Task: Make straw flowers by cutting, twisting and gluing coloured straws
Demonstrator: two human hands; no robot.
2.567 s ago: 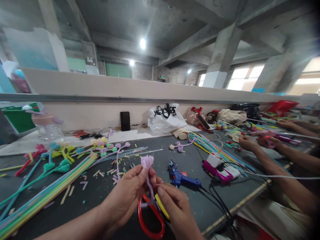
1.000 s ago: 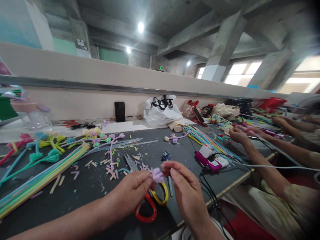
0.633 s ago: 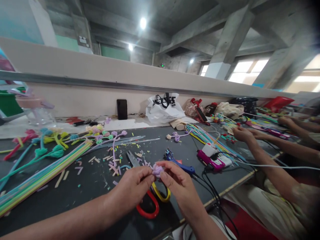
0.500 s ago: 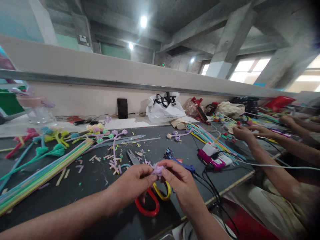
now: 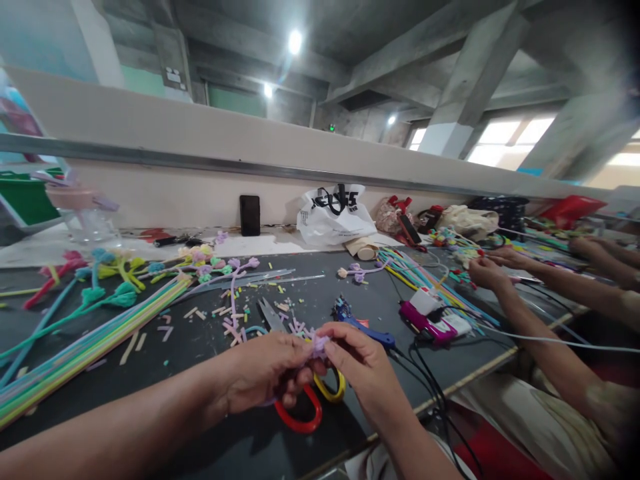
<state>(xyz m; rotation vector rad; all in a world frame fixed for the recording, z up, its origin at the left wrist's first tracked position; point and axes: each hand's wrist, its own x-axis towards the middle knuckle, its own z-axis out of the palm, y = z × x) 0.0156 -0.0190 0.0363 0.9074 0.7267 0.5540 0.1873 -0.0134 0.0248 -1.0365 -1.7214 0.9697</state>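
A small fuzzy lilac pipe-cleaner flower point(image 5: 319, 345) is pinched between my two hands above the table's front part. My left hand point(image 5: 273, 370) grips it from the left, its lower fingers curled underneath. From the right, the thumb and forefinger of my right hand point(image 5: 357, 360) press on it. Below the hands lie scissors point(image 5: 300, 427) with one red and one yellow handle loop, blades pointing away and partly covered by my left hand. Just beyond my right hand rests a blue hot glue gun point(image 5: 370, 332).
Bundled pastel pipe cleaners point(image 5: 100, 347) and finished fuzzy flowers point(image 5: 120, 293) lie left, with cut scraps strewn mid-table. A magenta power strip point(image 5: 425, 323) with cables sits right. A white bag point(image 5: 333, 217) and phone point(image 5: 250, 215) stand behind. A co-worker's hands point(image 5: 493, 270) work at right.
My left fingers have curled further under the lilac flower, which both hands still hold. The whole view has shifted slightly, so the table things appear a little further right.
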